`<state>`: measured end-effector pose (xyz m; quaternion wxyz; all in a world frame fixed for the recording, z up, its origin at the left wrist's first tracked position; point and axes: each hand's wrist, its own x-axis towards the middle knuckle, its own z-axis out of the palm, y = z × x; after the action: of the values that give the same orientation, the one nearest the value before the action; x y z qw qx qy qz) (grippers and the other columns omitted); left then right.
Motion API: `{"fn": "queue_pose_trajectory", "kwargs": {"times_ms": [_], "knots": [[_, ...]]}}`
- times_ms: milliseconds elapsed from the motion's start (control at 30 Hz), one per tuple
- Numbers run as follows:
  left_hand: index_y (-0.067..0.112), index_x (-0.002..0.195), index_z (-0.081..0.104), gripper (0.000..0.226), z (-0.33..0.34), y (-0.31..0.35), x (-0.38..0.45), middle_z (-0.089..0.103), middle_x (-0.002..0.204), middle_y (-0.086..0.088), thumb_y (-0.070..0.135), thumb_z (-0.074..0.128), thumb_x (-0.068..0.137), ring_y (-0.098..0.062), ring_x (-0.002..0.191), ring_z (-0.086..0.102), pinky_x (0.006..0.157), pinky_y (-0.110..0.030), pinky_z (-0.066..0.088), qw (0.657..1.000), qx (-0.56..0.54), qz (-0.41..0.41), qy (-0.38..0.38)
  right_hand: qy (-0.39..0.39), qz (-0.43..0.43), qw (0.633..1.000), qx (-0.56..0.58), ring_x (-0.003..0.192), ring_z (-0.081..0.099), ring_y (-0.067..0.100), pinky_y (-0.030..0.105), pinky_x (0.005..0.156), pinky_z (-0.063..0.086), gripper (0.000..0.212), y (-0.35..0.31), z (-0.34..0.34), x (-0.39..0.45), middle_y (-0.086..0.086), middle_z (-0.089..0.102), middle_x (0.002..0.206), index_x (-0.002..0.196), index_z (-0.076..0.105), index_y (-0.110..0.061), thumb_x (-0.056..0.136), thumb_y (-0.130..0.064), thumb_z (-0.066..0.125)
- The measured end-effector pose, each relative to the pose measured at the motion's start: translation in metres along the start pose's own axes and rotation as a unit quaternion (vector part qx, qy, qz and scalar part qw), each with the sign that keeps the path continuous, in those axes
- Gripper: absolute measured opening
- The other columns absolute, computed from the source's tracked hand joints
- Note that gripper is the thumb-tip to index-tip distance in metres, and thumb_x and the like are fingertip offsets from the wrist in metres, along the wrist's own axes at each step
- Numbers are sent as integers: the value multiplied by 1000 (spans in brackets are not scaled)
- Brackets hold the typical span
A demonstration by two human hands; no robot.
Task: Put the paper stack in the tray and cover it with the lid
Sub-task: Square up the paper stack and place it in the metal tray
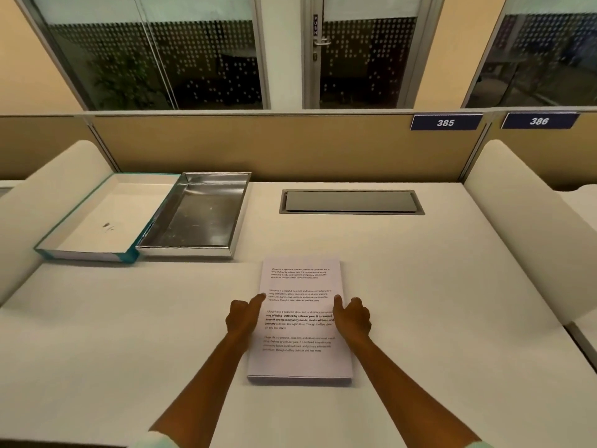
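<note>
**One head-worn view, looking forward and down**

The single wide-angle camera looks from above and behind both forearms, steeply down on the near cream-white desk (pixel 420 318). It faces the tan fabric partition (pixel 258 147) and dotted glass windows (pixel 200 66) beyond.

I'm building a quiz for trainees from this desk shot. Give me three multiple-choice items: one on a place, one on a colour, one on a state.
1. Where does the silver tray stand?
A. right of the paper stack
B. far left, beside the teal-edged lid
C. on the stack

2. What colour edges the lid?
A. red
B. teal
C. black

3. What state is the paper stack in?
A. flat on the desk
B. inside the tray
C. under the lid

Answers: 1 B, tray and lid sit side by side. 2 B, its rim shows teal. 3 A, the left hand and right hand flank it on the desk.
</note>
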<state>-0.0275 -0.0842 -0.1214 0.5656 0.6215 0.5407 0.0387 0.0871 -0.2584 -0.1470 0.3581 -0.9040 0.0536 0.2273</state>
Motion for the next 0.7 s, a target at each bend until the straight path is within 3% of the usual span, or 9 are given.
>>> {"fn": "queue_pose_trajectory", "kwargs": {"times_ms": [100,167,267,367,433,533,600,700], "knots": [[4,92,50,56,-2,3,11,67,98,-23,55,65,73,-37,92,65,79,-44,50,999,-39,-33,-15,-16,14,1000,21,97,63,29,36,83,50,53,-1,-7,6,15,64,107,119,57,1,96,-44,43],[8,97,41,50,-2,11,5,62,88,-19,48,65,80,-33,82,63,78,-42,49,997,-56,-42,-21,-30,22,999,35,86,61,25,36,80,53,52,-2,-11,10,13,64,98,114,59,2,95,-44,45],[6,86,39,38,0,17,0,48,72,-7,38,59,90,-21,63,49,66,-34,44,997,-61,-34,-23,-58,33,997,50,100,63,30,34,78,49,49,-5,-14,14,15,65,112,117,55,0,95,-43,47],[15,69,34,40,1,22,-6,47,71,-7,37,59,90,-21,63,49,75,-40,46,997,-65,-32,-12,-77,35,994,63,93,61,27,34,80,51,46,-7,-14,14,11,61,101,117,55,-3,93,-42,48],[17,69,34,40,-1,24,-7,54,75,-11,39,62,88,-26,68,55,84,-47,51,996,-79,-37,-19,-83,29,995,53,93,61,27,37,87,53,46,-8,-11,15,7,60,98,116,56,-4,91,-43,50],[16,71,35,39,-4,22,-6,61,80,-16,38,64,86,-33,75,61,87,-50,51,995,-81,-46,-43,-74,19,997,18,110,57,31,40,93,50,51,-10,-6,11,14,57,118,119,55,-6,88,-46,52],[10,76,42,38,-7,22,-7,64,86,-20,37,67,83,-37,81,64,85,-51,52,995,-73,-42,-50,-69,16,997,21,111,56,32,38,87,49,51,-12,-4,8,16,51,123,121,53,-6,88,-45,54],[1,101,51,48,-10,20,0,68,96,-24,38,71,78,-39,87,68,78,-49,55,995,-63,-39,-64,-66,11,997,49,99,62,29,35,80,53,46,-12,-4,10,15,58,117,114,58,-5,87,-42,55]]}}
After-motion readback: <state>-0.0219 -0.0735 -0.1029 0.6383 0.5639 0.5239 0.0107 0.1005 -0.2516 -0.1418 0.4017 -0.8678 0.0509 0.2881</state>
